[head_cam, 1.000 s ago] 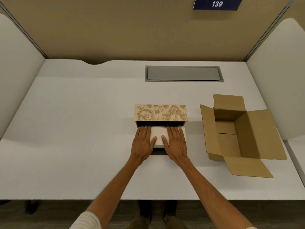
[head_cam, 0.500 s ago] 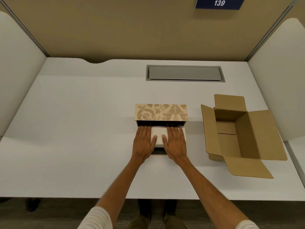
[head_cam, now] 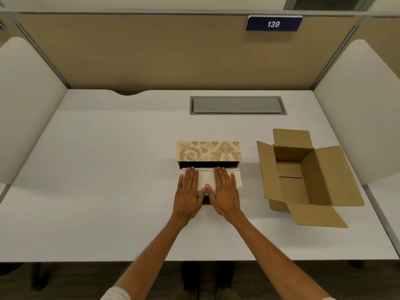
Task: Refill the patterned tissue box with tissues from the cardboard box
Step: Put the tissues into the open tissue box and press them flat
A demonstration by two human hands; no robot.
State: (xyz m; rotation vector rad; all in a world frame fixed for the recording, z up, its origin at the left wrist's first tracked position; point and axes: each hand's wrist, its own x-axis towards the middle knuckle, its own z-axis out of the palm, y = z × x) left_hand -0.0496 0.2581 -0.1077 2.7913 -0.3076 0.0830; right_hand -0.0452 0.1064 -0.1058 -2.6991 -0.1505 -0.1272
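A white desk [head_cam: 97, 180] sits in a tan-walled cubicle with 1 grey hatch [head_cam: 237, 105] near its back edge and a sign [head_cam: 273, 23] reading 139 above. On it are 2 boxes: 1 patterned tissue box [head_cam: 208, 151] mid-desk, its lid up, and 1 open cardboard box [head_cam: 303, 176] toward the right edge. 2 hands, the left hand [head_cam: 187, 194] and the right hand [head_cam: 225, 191], lie flat with fingers extended on 1 tissue stack [head_cam: 206, 177] in the tissue box, grasping nothing.

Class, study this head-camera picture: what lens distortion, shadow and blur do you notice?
Head view: wide-angle bending curves the side partitions and the table edges; the patterned tissue box throws a soft shadow to its right; the sleeve at the bottom looks blurred.
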